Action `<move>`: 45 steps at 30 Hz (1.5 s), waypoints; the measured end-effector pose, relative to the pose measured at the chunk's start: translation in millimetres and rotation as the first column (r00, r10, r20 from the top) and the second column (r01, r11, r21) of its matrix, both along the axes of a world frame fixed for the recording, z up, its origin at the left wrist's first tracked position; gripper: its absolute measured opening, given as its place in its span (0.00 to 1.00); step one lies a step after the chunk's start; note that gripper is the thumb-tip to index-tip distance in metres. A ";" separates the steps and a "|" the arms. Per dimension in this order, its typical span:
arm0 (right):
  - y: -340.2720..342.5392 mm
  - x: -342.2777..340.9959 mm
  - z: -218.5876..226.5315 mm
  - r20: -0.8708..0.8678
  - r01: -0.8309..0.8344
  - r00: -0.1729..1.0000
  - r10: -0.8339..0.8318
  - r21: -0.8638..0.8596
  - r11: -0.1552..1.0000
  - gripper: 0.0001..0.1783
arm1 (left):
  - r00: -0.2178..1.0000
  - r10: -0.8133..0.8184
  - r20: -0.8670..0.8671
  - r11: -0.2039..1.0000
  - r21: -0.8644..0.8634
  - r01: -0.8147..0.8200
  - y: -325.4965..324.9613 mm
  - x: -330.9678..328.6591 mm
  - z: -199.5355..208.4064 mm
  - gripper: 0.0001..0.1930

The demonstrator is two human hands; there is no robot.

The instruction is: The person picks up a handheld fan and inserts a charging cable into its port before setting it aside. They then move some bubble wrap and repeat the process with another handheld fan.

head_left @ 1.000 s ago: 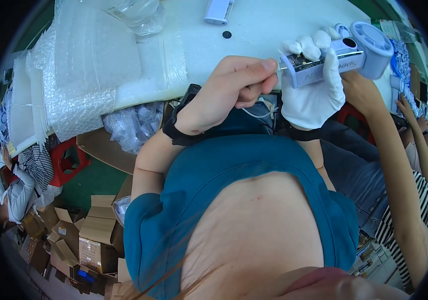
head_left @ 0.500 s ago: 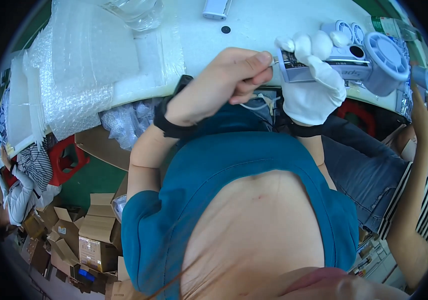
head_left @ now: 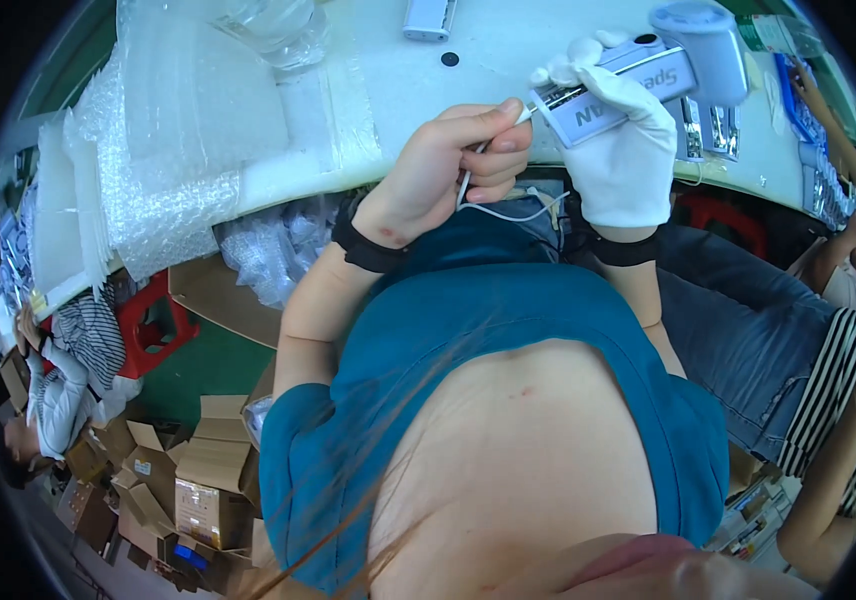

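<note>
My left hand [head_left: 463,150] is bare and pinches the plug end of a thin white cable [head_left: 488,208], which loops below the fingers. The plug meets the end of a grey handheld fan's handle [head_left: 588,118]; I cannot tell whether it is inserted. My right hand [head_left: 623,150], in a white glove, wraps round that handle from below. The fan's round head [head_left: 713,65] points away to the upper right, above the table. A dark strip and a round black spot show along the handle's upper face.
A black disc [head_left: 450,60] and another grey device [head_left: 430,18] lie on the white table [head_left: 388,80]. Bubble wrap and clear sheets [head_left: 178,210] cover its left side. More devices [head_left: 690,130] lie beyond my right hand. Co-workers sit at both sides; open cartons [head_left: 213,460] stand lower left.
The fan has tilted, its head swinging up and away from me. My left hand has shifted slightly left with the plug, and the cable shows more. The right co-worker's arm has moved.
</note>
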State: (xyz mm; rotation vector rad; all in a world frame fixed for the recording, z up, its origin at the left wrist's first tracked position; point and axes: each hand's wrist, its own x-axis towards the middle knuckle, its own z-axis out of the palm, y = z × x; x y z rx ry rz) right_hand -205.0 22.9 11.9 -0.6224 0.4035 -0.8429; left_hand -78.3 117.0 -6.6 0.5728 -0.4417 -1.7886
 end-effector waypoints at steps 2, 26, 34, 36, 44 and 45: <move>-4.6 -2.4 -5.6 0.033 -0.069 0.997 0.068 0.018 0.997 0.16 | 0.999 -0.046 -0.007 0.999 -0.011 0.046 2.2 1.8 -4.7 0.19; 10.5 15.5 -21.2 -0.007 0.008 1.000 -0.008 0.057 0.998 0.18 | 0.984 0.180 -0.002 0.980 0.091 -0.179 7.5 -13.9 -8.0 0.18; 11.4 7.8 -24.8 0.261 -0.021 0.965 0.003 0.065 0.998 0.20 | 0.998 0.027 0.061 0.995 0.095 -0.033 3.1 2.6 4.2 0.18; 15.1 7.3 -21.5 0.230 0.016 0.973 -0.019 0.016 1.000 0.21 | 0.995 -0.051 0.089 0.987 0.155 0.037 3.3 6.9 8.4 0.18; 12.0 10.0 -26.9 0.413 -0.013 0.911 0.001 0.026 1.000 0.22 | 0.908 0.095 0.408 0.992 0.041 -0.123 3.5 -4.8 14.5 0.18; 11.1 9.4 -29.2 0.478 -0.034 0.879 -0.001 0.065 0.997 0.22 | 0.915 0.126 0.383 0.988 0.033 -0.149 3.1 -6.7 12.9 0.18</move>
